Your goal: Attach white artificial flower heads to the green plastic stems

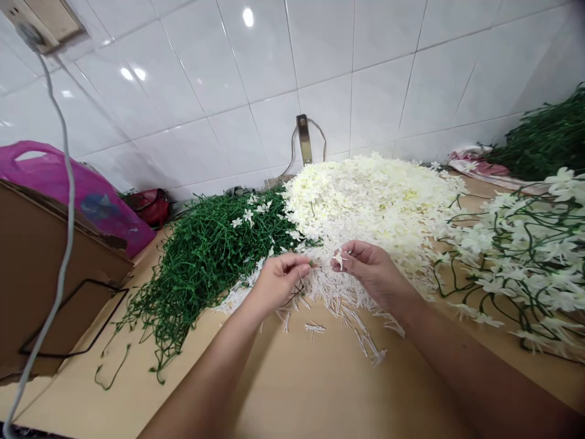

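My left hand (280, 279) pinches a thin green stem, its tip (312, 264) poking out past the thumb toward the right. Facing it, my right hand (368, 268) holds a small white flower (339, 258) between thumb and fingertips. A short gap separates stem and flower. Under both hands lie many loose white stick-like pieces (340, 300). Behind my right hand rises a big heap of white and pale yellow blossoms (370, 195). A tangled pile of green stems (210, 250) spreads out to the left of my left hand.
Flowers on stems (516, 256) lie at right, with more green stems (548, 140) behind on a cloth. At left stand a cardboard box (55, 274) and a pink plastic bag (105, 201); a grey cable (68, 183) hangs in front. A tiled wall (265, 55) closes the back.
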`<state>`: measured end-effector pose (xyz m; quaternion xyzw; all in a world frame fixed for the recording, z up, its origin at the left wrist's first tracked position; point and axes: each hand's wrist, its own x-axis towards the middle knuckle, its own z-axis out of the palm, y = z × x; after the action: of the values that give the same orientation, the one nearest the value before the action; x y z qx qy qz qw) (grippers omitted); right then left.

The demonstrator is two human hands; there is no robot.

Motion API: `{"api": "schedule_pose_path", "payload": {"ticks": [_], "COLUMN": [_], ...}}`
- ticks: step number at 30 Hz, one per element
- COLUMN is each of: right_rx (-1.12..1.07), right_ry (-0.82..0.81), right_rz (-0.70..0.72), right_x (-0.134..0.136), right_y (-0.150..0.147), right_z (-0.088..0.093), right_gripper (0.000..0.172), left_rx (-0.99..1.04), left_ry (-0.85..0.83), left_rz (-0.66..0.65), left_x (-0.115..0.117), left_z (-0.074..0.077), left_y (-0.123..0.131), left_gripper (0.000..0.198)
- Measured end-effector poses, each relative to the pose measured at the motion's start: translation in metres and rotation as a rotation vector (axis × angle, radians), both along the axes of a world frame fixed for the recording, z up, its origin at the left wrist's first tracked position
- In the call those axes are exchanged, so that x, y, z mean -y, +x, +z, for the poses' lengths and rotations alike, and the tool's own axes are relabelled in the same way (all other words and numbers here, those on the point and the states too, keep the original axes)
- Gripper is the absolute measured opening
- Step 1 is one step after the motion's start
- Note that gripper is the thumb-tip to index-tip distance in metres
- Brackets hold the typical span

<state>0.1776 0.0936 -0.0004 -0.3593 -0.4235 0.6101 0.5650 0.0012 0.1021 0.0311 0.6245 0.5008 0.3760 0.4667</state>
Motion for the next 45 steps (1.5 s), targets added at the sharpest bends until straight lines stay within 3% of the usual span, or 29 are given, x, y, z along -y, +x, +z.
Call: {"api": "schedule_pose_path", "payload": {"ticks": [3,6,10,16,33,41,45], "right_rx": [-0.044,-0.042,-0.032,-0.071,0.073,0.415,0.48], "right_ry": [-0.035,-0.071,-0.111,-0.202,-0.187,-0.045,-0.023], "right_rz": [0.111,0.194,0.192,0.249,0.269,0.188,0.144], "right_x": [0.003,0.005,0.005,0.004,0.002,0.007,0.01], "right_y": [-0.008,-0.015,-0.018,-0.022,-0.024,-0.026,-0.029], "right_z": [-0.003,-0.008,-0.013,-0.019,-0.023,-0.017,-0.014], "right_gripper": [0.034,0.03,0.03,0.03,0.036,0.033,0.029], "left_rx": [0.082,0.158,0.229,0.17,0.075,0.041,0.039], "left_ry": [-0.093,-0.139,-0.183,-0.252,-0.253,-0.244,-0.251], "left_rz": [-0.02,0.016,0.026,-0.012,-0.112,-0.166,-0.16], "left_x": [0.017,0.016,0.012,0.016,0.014,0.011,0.01], "left_z": [-0.019,-0.022,-0.026,-0.041,-0.045,-0.042,-0.042], "left_y": [0.006,0.008,0.006,-0.001,-0.008,-0.01,-0.01], "left_gripper": [0.006,0.003,0.004,0.017,0.027,0.019,0.014]}}
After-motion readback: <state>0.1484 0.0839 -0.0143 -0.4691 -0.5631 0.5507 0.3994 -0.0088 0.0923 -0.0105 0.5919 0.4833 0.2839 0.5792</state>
